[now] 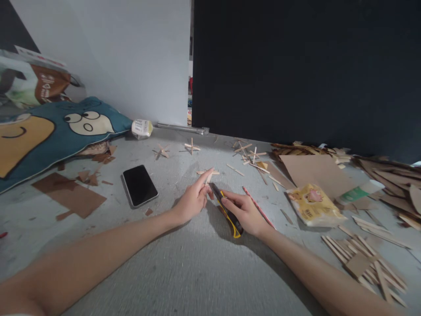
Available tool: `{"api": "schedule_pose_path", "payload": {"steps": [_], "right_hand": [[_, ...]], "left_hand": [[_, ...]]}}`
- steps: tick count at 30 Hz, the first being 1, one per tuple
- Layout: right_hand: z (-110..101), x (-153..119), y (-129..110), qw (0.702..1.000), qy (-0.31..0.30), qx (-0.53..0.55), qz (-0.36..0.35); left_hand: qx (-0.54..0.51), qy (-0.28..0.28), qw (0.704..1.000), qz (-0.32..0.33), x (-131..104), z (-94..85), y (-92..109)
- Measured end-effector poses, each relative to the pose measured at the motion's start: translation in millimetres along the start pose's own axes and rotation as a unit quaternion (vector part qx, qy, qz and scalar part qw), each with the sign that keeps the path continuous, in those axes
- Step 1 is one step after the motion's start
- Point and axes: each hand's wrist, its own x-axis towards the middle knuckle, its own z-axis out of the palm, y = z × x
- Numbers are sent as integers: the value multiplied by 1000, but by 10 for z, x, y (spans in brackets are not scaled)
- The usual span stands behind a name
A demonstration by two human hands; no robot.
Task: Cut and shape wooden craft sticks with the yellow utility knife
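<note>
In the head view, my right hand [242,211] is wrapped round a yellow and black utility knife [234,224], its front end angled up and left toward my other hand. My left hand [194,199] is closed in a pinch with the index finger stretched forward. Between its fingers is a short wooden stick [209,177], close to the knife's tip. I cannot tell whether the blade touches the wood. Just beyond the fingertips lies a crossing wooden stick [214,173]. A red patterned pencil [258,206] lies beside my right hand.
A phone [139,185] and brown cardboard [69,195] lie to the left, near a blue pillow [95,118]. Small stick crosses [192,147] stand at the back. On the right are a yellow tissue pack [314,204], more cardboard [311,173] and bundled wooden sticks [383,274].
</note>
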Motion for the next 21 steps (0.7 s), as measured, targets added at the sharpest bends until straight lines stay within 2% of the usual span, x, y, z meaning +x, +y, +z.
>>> {"api": "schedule_pose_path", "payload": {"steps": [7,12,17,21], "right_hand": [[2,1,5,1000,-2,-3,0],[4,1,-14,1000,-1,-2,5],[11,1,-14,1000,-3,-5,-1],[9,1,3,1000,-14,-10,0]], "left_hand": [[26,2,1000,7,-15,5,5],[84,14,996,29,-38,-6,15],[158,12,987,6,-73,-8,3],[206,15,978,18,-93,-7,-55]]}}
